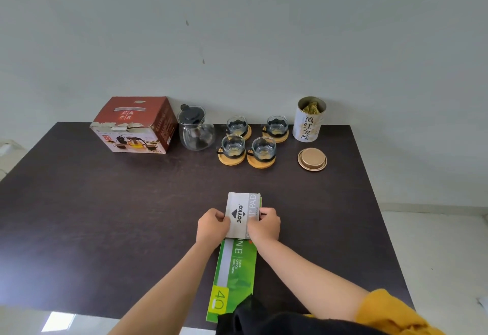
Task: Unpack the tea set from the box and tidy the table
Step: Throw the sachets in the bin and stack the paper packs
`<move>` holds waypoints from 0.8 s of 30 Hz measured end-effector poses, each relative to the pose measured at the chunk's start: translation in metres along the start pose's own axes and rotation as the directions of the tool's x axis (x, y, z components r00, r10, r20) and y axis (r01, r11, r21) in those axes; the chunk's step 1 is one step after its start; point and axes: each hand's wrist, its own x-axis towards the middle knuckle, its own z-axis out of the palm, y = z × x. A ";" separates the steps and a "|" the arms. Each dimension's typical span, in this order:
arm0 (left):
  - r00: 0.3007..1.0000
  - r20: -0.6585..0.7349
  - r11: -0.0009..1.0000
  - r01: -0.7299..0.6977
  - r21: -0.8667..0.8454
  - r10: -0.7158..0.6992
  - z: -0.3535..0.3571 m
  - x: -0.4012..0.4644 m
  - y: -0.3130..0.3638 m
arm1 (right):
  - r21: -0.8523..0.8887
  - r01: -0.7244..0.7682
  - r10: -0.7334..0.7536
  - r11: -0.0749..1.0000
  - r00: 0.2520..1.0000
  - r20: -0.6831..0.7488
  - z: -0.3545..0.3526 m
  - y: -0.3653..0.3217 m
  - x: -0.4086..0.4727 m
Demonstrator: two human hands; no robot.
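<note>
Head view shows 4 glass cups [248,137] on wooden coasters at 12 o'clock, while left hand [212,226] and right hand [264,225] pinch a grey pad [241,214].

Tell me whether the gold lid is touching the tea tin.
Apart. The head view shows the gold lid lying flat on the table, nearer the person than the open tea tin, with dark tabletop between them.
</note>
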 end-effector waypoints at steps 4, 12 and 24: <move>0.999 0.027 0.998 -0.021 0.051 0.020 0.003 0.000 0.004 | -0.039 -0.028 0.028 0.999 0.999 -0.018 -0.001 0.004 -0.001; 0.999 0.051 0.999 -0.012 0.053 0.010 0.002 -0.001 0.007 | 0.005 -0.077 0.077 0.997 0.997 -0.025 0.001 0.006 -0.001; 0.996 0.072 0.999 0.043 0.009 -0.043 0.006 0.003 0.008 | -0.080 -0.174 0.181 0.982 0.980 0.084 -0.003 0.000 0.007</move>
